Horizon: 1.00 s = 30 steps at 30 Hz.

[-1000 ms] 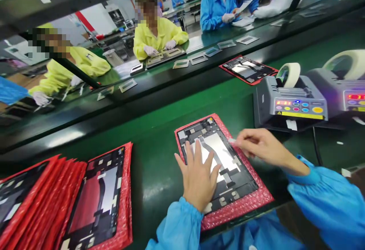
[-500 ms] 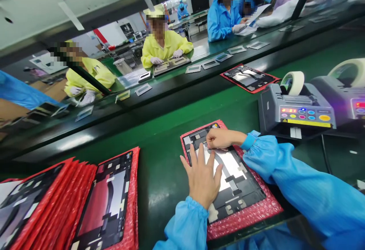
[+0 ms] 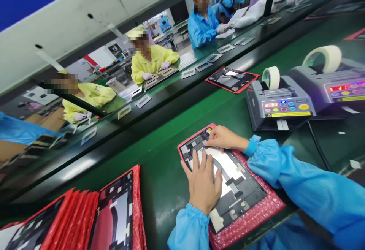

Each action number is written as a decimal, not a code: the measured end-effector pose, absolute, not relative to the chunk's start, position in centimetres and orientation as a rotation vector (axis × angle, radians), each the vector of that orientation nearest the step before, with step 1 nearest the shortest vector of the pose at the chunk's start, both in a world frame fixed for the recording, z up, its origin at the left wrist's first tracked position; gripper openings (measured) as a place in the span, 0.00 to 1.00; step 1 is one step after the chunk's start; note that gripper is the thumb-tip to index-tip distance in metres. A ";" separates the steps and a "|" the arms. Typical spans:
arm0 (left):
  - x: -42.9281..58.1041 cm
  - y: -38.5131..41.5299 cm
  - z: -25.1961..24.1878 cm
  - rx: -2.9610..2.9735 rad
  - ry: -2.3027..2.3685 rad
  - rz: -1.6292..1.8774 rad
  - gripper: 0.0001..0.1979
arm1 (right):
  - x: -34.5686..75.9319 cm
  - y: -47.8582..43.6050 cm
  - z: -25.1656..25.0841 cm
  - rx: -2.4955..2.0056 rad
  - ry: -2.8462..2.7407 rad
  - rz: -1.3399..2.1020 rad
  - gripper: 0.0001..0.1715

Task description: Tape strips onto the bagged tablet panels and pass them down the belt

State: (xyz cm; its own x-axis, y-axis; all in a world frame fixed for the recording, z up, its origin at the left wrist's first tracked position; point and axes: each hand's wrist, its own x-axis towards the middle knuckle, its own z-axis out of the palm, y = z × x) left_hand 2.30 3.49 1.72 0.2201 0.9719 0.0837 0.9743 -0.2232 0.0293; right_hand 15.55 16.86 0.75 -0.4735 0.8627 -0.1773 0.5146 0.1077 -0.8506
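Panel [image 3: 232,170], flat, black and silver, lying directly beneath the person's two hands on red bubble wrap [image 3: 251,223]. The left hand [image 3: 203,185] rests on it palm down, fingers spread wide. Just beyond and to its right, the right hand [image 3: 222,136] has its fingertips drawn together at the panel's far part; I cannot tell whether they pinch anything. Left of the left hand, a stack of similar panels [image 3: 115,212] sits in red wrapping on the green table [image 3: 159,189]. Beyond the right hand lies another wrapped panel [image 3: 232,79]; farther right stand two grey tape machines [image 3: 281,103].
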 end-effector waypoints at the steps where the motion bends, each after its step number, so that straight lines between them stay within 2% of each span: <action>1: 2.3 3.8 1.8 -2.468 -1.905 -0.130 0.23 | 15.8 16.5 0.4 -1.304 -1.905 1.337 0.19; 7: 1.6 4.8 1.3 -2.627 -1.804 -0.141 0.24 | 21.5 11.0 1.8 -1.174 -1.464 1.276 0.15; 12: 0.7 5.2 -0.2 -2.651 -1.792 -0.209 0.25 | 30.7 7.7 2.5 -1.471 -1.031 0.845 0.17; 14: 0.5 5.3 -0.4 -2.662 -1.793 -0.212 0.24 | 32.6 7.9 1.8 -1.502 -0.897 0.795 0.18; 20: 0.4 5.6 -0.6 -2.667 -1.778 -0.211 0.24 | 31.4 10.1 0.8 -1.417 -0.724 0.926 0.23; 26: 0.4 5.6 -0.1 -2.678 -1.763 -0.202 0.25 | 30.1 8.6 1.7 -1.279 -0.643 0.953 0.16; 30: 0.8 5.4 1.4 -2.702 -1.763 -0.190 0.24 | 28.7 7.5 0.4 -1.180 -0.862 1.305 0.13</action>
State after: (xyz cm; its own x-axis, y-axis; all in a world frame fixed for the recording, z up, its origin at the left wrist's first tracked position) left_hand 0.83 5.37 1.38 0.3991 0.9156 0.0489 0.9050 -0.4019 0.1396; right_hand 28.67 7.52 0.41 0.1214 0.9818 -0.1459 -0.2513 -0.1118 -0.9614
